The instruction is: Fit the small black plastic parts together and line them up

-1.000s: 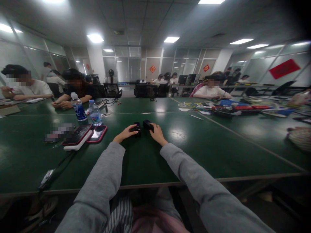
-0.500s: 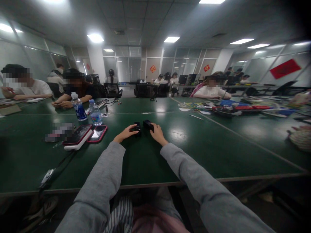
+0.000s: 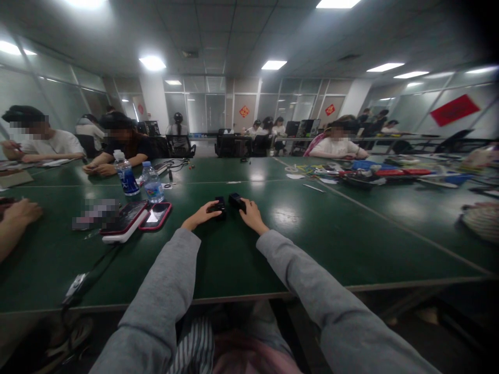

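Both my arms in grey sleeves reach out over a dark green table. My left hand pinches a small black block that rests on the table. My right hand is closed on a second small black block just to the right of the first. The two blocks sit close together, nearly touching. Fingers of both hands are curled around their pieces.
Two phones in red cases lie on a white slab to my left, behind them two water bottles. Another person's hand enters at the far left. Several people sit across the table. Clutter covers the far right.
A person's hand and forearm have come into view at the left edge. My hands and the two black blocks have stayed where they were.
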### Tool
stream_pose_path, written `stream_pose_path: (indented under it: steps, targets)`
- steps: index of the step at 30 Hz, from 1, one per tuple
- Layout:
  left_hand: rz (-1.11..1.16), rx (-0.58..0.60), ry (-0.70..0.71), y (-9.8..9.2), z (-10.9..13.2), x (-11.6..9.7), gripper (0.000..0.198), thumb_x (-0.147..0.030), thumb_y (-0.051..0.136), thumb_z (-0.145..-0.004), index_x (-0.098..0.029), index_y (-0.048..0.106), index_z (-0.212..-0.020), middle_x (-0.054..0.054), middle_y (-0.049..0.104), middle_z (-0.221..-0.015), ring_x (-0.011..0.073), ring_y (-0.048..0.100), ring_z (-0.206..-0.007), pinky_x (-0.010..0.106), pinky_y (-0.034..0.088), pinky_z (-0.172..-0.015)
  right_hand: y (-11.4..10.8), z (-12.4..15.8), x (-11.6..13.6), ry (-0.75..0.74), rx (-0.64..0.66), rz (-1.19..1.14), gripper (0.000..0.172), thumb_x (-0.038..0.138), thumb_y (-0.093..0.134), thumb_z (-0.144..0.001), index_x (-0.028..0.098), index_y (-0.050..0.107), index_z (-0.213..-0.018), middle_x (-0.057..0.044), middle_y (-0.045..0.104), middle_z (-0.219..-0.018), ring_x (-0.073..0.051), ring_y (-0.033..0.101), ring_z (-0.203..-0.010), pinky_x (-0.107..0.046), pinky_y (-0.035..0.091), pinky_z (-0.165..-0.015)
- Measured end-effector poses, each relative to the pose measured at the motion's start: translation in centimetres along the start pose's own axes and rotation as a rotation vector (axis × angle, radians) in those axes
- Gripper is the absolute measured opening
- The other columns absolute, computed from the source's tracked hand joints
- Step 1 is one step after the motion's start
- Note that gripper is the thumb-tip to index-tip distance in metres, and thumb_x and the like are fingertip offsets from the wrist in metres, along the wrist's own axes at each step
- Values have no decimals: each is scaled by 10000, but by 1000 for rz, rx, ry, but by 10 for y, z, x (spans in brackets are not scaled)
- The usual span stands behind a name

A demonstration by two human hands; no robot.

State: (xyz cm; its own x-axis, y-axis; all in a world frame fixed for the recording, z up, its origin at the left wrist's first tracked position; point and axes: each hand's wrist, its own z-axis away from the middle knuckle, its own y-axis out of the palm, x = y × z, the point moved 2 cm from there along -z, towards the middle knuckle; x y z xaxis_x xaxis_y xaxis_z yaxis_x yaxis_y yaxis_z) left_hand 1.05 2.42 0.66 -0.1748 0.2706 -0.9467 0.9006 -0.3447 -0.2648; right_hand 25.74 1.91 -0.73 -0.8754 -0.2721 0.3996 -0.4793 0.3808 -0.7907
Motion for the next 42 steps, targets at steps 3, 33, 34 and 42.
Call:
stream_pose_path:
  steps: [3,33,34,42]
  targets:
    - [-10,-6,-20,0,1,-1,734,-384,779,-731,-208,480,-1378,146,471,-1453,284,496,-1299,481,363,-1118,0,0,0,-2,-1,0,529,255,545,-895,219,406,-1404,-124,504,-1156,-241,522,-1055,-369,451,-881]
    - [-1,9,11,0,0,4,767,-423,771,-734,-193,462,-1396,148,477,-1442,268,526,-1260,454,405,-1086,-6,2,5,22,33,21,521,252,524,-918,224,385,-1419,-125,490,-1197,-231,506,-1090,-342,434,-894]
    - [-5,5,7,0,0,2,773,-424,773,-731,-185,460,-1397,151,475,-1443,268,527,-1259,449,409,-1084,-6,2,5,22,33,20,519,251,524,-917,223,388,-1417,-124,491,-1194,-232,506,-1091,-343,433,-895]
    - [25,-13,23,3,0,1,758,-428,789,-708,-193,494,-1366,143,497,-1432,277,520,-1271,465,391,-1095,-7,4,5,29,29,37,514,262,527,-916,226,396,-1412,-115,493,-1177,-228,505,-1090,-331,429,-902]
